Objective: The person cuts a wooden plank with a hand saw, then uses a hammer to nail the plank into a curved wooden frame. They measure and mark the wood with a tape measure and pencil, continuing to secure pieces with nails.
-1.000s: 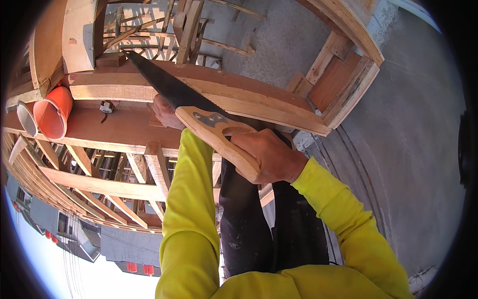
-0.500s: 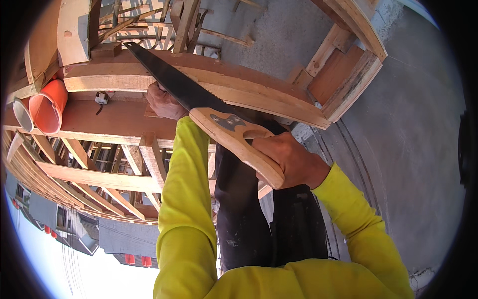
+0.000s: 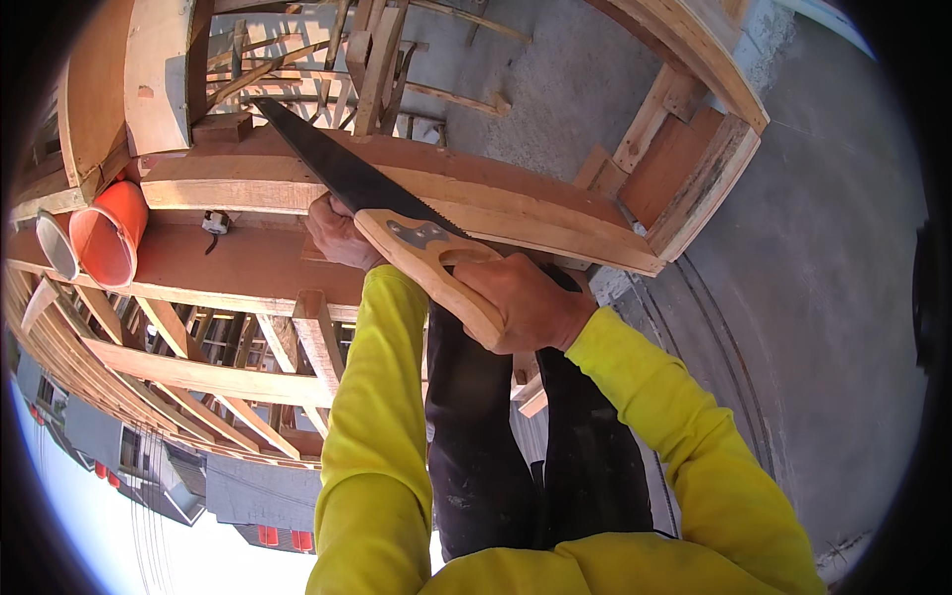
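The saw (image 3: 372, 193) is pushed farther ahead than half a second ago, so a sawing stroke seems to be under way. Its handle (image 3: 421, 263) is gripped by the right hand (image 3: 528, 302). The wooden beam (image 3: 555, 226) is crossed by the saw in view. The left hand (image 3: 342, 238) is curled beside it, its grip partly hidden.

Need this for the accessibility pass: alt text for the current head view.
The right hand grips a saw, its dark blade slanting across the view of a timber beam; the left hand is at the beam's edge, near the blade. Both sleeves are yellow. An orange container is at left, with grey floor at right.
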`<action>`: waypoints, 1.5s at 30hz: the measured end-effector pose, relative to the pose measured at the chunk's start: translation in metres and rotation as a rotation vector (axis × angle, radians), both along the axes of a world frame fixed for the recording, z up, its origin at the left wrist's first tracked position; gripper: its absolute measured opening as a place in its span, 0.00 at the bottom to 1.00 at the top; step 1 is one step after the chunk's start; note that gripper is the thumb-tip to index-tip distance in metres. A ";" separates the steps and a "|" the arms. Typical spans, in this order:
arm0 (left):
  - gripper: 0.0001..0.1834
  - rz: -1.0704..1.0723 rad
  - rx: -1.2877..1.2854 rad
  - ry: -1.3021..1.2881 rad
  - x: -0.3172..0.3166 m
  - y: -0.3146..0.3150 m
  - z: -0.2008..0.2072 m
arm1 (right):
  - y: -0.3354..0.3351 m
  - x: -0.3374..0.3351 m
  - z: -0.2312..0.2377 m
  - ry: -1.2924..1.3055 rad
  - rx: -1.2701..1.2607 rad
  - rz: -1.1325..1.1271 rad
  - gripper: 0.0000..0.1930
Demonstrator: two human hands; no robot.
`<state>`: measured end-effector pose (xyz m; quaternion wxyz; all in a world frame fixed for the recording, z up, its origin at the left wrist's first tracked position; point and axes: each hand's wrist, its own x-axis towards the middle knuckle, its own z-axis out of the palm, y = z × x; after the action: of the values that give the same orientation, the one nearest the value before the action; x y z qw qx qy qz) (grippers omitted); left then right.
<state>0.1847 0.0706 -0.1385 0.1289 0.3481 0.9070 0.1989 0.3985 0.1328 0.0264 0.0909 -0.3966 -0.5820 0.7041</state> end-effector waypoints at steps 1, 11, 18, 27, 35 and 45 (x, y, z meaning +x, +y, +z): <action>0.21 0.025 0.022 0.008 -0.003 -0.011 -0.006 | -0.019 0.023 0.029 0.004 0.002 0.019 0.17; 0.15 -0.132 0.058 0.110 0.005 0.026 -0.004 | -0.006 0.008 -0.002 -0.001 0.015 -0.070 0.15; 0.13 0.002 -0.019 0.160 0.021 0.035 0.019 | -0.030 0.070 0.063 -0.147 0.062 -0.199 0.09; 0.15 -0.047 -0.040 0.164 0.023 0.034 0.020 | -0.039 0.062 0.068 -0.030 0.014 -0.050 0.13; 0.17 -0.024 -0.098 0.084 0.016 0.014 0.028 | -0.044 0.055 0.056 0.061 -0.065 -0.042 0.14; 0.19 -0.021 -0.069 0.114 0.004 0.014 0.003 | -0.040 0.044 0.020 0.070 -0.026 0.013 0.25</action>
<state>0.1886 0.0846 -0.1356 0.0908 0.3638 0.9154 0.1461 0.4428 0.0926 0.0462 0.1014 -0.3690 -0.5719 0.7256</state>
